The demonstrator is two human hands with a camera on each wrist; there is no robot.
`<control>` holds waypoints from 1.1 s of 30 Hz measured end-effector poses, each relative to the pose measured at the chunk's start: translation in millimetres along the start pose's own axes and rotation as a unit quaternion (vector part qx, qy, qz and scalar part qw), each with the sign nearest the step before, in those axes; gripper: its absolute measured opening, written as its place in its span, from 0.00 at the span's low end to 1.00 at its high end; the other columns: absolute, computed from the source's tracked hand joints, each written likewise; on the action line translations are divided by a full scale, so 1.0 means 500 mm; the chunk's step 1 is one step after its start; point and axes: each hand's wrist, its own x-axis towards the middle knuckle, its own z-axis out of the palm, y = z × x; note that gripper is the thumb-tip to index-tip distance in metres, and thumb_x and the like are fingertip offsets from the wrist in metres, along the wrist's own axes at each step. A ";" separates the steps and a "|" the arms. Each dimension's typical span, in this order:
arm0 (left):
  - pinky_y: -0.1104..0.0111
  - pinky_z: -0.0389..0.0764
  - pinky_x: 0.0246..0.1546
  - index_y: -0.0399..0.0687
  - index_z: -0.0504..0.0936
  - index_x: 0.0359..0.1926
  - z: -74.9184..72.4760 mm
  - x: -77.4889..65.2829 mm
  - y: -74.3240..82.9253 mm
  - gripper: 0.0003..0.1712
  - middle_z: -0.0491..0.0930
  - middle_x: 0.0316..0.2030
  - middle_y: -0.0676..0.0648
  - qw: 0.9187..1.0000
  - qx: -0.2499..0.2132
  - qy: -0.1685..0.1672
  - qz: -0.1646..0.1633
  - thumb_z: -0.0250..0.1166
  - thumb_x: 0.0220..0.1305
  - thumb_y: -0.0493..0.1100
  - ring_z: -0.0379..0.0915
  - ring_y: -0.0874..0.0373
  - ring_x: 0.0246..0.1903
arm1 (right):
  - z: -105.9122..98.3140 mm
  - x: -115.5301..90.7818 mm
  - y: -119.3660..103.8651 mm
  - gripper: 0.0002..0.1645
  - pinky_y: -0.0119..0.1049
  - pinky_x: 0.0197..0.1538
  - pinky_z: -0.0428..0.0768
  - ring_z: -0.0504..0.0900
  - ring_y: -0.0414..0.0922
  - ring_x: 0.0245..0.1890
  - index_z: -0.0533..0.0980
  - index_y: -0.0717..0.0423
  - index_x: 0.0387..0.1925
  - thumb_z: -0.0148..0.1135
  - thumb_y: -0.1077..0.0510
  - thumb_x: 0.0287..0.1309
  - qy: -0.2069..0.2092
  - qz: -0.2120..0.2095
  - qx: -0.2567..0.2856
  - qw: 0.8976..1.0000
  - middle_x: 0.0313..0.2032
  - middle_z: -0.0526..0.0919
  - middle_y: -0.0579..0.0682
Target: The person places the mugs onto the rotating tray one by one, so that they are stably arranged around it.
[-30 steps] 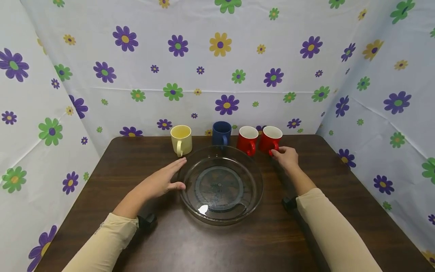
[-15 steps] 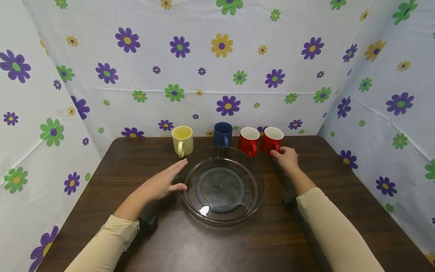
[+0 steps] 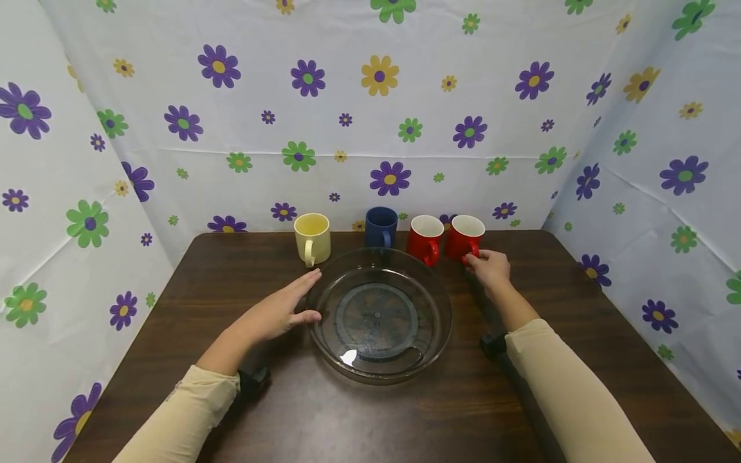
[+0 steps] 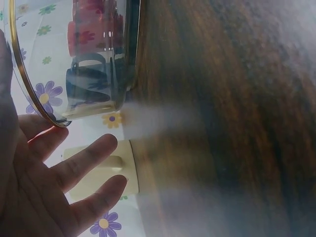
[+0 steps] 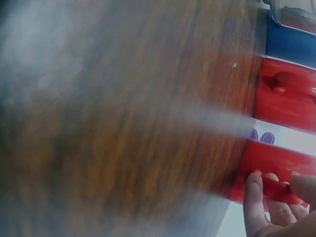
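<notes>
A large clear glass pie dish (image 3: 376,321) rests on the table in the head view. My left hand (image 3: 269,314) is at its left rim, fingers straight and thumb spread apart. In the left wrist view, fingertips of this hand (image 4: 44,182) lie right at the dish's rim (image 4: 22,71), with the others spread beyond it. At the back right, my right hand (image 3: 492,267) grips the handle of the rightmost red mug (image 3: 457,243). The right wrist view shows thumb and fingers of that hand (image 5: 276,217) around the handle; the mug (image 5: 276,157) stands upright.
A second red mug (image 3: 419,247), a blue mug (image 3: 377,224) and a yellow mug (image 3: 318,247) stand along the back of the dark wooden table (image 3: 347,424). The blue mug is partly behind the dish rim. A flowered white cloth (image 3: 440,38) encloses the back and sides.
</notes>
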 end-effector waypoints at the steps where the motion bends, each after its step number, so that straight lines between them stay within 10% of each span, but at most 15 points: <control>1: 0.44 0.56 0.72 0.38 0.53 0.79 0.001 0.000 0.000 0.49 0.51 0.78 0.36 1.000 -0.001 0.000 0.000 0.68 0.68 0.52 0.50 0.39 0.76 | -0.001 0.000 0.000 0.25 0.46 0.62 0.78 0.84 0.61 0.53 0.75 0.68 0.63 0.59 0.55 0.73 0.003 0.001 -0.001 1.000 0.57 0.80 0.68; 19: 0.44 0.56 0.73 0.41 0.51 0.80 0.004 -0.006 -0.001 0.50 0.49 0.79 0.39 1.000 0.001 0.001 -0.008 0.62 0.71 0.61 0.49 0.41 0.76 | -0.017 0.017 0.013 0.23 0.28 0.41 0.83 0.88 0.56 0.46 0.76 0.70 0.61 0.61 0.59 0.71 0.052 -0.027 -0.028 0.998 0.53 0.84 0.67; 33: 0.45 0.55 0.73 0.38 0.50 0.80 0.003 -0.003 0.001 0.51 0.49 0.79 0.38 1.000 0.012 -0.004 -0.003 0.63 0.70 0.60 0.49 0.41 0.76 | -0.065 -0.001 0.004 0.24 0.34 0.48 0.81 0.85 0.59 0.52 0.75 0.70 0.63 0.59 0.58 0.73 0.055 -0.026 -0.024 0.998 0.56 0.82 0.67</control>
